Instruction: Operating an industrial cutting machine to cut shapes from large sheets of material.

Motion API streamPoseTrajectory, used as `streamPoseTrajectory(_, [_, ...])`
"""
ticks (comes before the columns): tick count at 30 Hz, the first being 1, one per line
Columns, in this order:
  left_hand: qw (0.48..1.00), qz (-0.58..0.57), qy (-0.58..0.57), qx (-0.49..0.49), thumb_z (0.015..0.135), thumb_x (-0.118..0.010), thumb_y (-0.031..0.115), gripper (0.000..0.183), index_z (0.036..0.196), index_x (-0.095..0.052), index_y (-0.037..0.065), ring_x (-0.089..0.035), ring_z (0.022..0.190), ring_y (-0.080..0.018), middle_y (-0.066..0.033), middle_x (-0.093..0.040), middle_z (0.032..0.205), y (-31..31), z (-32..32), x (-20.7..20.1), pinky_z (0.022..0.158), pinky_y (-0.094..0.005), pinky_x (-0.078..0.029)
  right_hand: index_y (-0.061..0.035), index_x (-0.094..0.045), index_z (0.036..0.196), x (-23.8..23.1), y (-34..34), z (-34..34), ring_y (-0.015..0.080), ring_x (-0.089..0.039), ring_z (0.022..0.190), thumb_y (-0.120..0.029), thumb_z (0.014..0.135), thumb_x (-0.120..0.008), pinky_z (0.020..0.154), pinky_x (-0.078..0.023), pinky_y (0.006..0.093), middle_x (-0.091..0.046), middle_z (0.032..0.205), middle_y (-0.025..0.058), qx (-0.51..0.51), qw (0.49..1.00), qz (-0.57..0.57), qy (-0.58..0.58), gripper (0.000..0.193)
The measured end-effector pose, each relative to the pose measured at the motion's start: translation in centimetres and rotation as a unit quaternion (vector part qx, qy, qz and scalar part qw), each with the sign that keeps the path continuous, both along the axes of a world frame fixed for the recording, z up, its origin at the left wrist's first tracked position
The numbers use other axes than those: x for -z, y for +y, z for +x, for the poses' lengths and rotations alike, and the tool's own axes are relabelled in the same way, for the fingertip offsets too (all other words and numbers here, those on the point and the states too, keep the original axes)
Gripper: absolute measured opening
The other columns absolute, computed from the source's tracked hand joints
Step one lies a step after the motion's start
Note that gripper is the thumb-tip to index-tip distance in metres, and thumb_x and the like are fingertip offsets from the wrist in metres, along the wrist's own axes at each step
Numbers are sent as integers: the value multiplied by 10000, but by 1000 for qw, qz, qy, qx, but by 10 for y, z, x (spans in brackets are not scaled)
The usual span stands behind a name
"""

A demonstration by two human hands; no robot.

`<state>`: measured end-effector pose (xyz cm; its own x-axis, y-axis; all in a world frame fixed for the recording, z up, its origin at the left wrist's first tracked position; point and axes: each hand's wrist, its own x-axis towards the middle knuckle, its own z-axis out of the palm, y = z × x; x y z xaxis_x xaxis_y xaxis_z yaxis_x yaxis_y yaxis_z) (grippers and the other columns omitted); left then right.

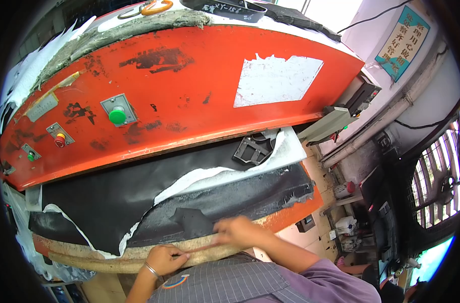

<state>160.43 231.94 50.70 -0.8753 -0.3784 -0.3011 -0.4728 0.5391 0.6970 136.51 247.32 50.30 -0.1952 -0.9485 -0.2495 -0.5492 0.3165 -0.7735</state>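
Observation:
My left hand (164, 259), with a metal bangle at the wrist, is closed at the near edge of the machine bed, pinching one end of a thin reddish-brown strip (202, 248). The strip runs across to my right hand (238, 232), whose curled fingers are closed at its other end; its exact kind is unclear. Beside my right hand, a small cut piece of black sheet (193, 222) lies on the dark work surface (255, 189). Farther back spreads a large black leather-like sheet (108, 187) with a ragged white edge.
A red machine beam (189, 96) spans the far side, with a green button (117, 116) and a red knob (60, 140). A black cutting die (251, 151) sits on the sheet under the beam. A grey control box (328, 125) juts out at right.

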Motion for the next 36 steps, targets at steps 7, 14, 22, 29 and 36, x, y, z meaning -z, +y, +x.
streamPoseTrajectory(7, [975,167,141,-33,900,-612,244,237,960,-691,29,-633,815,-128,-79,-697,898,7,-106,6,751,-277,-491,5,-538,1206,-26,-35,-103,324,-476,1150,-686,753,-569,911,-391,563,-540,1185,188,289,885,116,346,826])
streamPoseTrajectory(14, [897,355,213,-157,949,-549,213,337,1184,-551,-29,-599,958,-174,-120,-618,1095,51,-218,34,859,-290,-491,-39,-544,1188,-41,6,-90,324,-462,1169,-431,739,-617,910,-364,616,-517,1208,180,307,913,103,247,600])
streamPoseTrajectory(22, [751,623,181,-127,961,-511,346,501,1371,-417,74,-553,1028,-165,-66,-564,1201,116,-236,38,875,-317,-471,-46,-554,1039,1,116,-99,171,-470,1031,-185,668,-704,917,-385,293,-502,1030,69,223,928,-232,-189,424])
streamPoseTrajectory(29, [743,582,325,-55,954,-486,182,520,1420,-312,30,-489,1151,-149,-68,-495,1272,177,-194,7,1007,-327,-385,-31,-472,1175,-8,150,-36,265,-352,1235,-234,677,-769,1041,-301,396,-340,1309,165,233,901,-341,-130,615])
streamPoseTrajectory(36, [841,341,420,4,851,-652,76,631,1395,-336,31,-427,1248,-203,-108,-392,1363,180,-163,12,1054,-359,-352,-7,-308,1397,12,136,-16,280,-309,1311,-447,886,-560,1065,-289,401,-294,1412,197,291,891,-335,-97,720])
